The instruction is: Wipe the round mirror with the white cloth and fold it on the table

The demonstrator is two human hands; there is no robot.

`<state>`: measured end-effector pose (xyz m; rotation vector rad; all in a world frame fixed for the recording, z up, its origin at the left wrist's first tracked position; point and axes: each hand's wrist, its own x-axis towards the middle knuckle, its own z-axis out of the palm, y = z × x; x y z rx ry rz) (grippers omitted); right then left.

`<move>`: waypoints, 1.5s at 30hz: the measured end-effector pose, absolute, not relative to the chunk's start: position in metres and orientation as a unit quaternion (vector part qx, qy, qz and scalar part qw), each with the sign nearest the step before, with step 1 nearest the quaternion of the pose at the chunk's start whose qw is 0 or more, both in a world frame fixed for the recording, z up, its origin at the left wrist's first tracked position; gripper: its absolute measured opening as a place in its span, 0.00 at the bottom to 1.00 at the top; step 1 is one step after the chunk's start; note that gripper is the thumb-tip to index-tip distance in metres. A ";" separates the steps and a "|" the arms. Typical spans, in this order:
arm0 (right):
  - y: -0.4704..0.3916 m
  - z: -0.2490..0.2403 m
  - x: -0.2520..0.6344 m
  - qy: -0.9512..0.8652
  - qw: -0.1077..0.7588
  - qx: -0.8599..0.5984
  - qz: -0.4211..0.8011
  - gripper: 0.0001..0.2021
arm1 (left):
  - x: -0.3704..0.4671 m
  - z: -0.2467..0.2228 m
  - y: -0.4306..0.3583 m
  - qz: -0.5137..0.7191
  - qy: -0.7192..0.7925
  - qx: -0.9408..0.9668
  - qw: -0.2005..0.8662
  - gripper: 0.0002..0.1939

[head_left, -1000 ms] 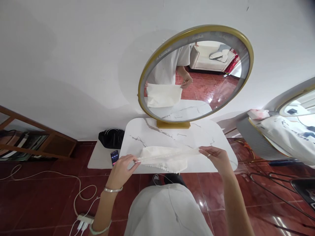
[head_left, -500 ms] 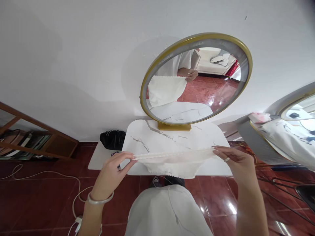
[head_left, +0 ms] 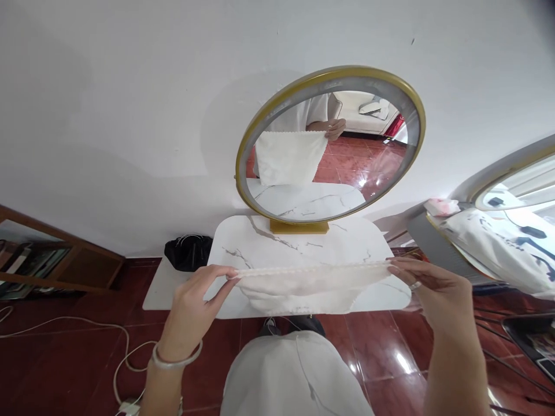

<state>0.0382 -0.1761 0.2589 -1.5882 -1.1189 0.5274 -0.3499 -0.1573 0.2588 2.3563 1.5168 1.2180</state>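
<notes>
A white cloth (head_left: 303, 290) with a scalloped edge hangs stretched between my two hands, over the front of the marbled white tabletop (head_left: 243, 240). My left hand (head_left: 197, 300) pinches one upper corner between thumb and fingers; a silver bangle circles that wrist. At the opposite corner my right hand (head_left: 433, 289), with a ring on one finger, is closed on the cloth in the same way. The cloth's upper edge is nearly straight and its lower part droops. Behind it stands a round gold-framed mirror (head_left: 329, 156), reflecting the cloth and one hand.
A black bag (head_left: 188, 252) sits on a low white surface left of the table. A wooden shelf (head_left: 89, 263) with books stands farther left. A pale cable (head_left: 78, 319) runs over the red tiles. At right are a second mirror and a white printed bag (head_left: 481, 242).
My right hand has moved outward to the right, so the cloth is stretched wider and hangs more evenly. The whole view has shifted slightly, with the mirror now farther left.
</notes>
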 end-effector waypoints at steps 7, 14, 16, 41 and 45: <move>-0.172 0.254 0.050 -0.473 0.515 -0.675 0.235 0.09 | -0.338 0.249 -0.148 0.370 0.496 0.783 0.055 0.09; -0.170 0.254 0.077 -0.453 0.519 -0.690 0.222 0.10 | -0.311 0.250 -0.124 0.357 0.482 0.798 0.063 0.09; -0.169 0.251 0.095 -0.457 0.522 -0.685 0.220 0.09 | -0.296 0.251 -0.115 0.362 0.470 0.803 0.068 0.08; -0.136 0.227 0.275 -0.488 0.472 -0.691 0.249 0.10 | -0.107 0.254 -0.078 0.333 0.482 0.809 0.038 0.07; -0.167 0.233 0.283 -0.538 0.423 -0.674 0.278 0.12 | -0.126 0.260 -0.107 0.268 0.496 0.808 0.171 0.09</move>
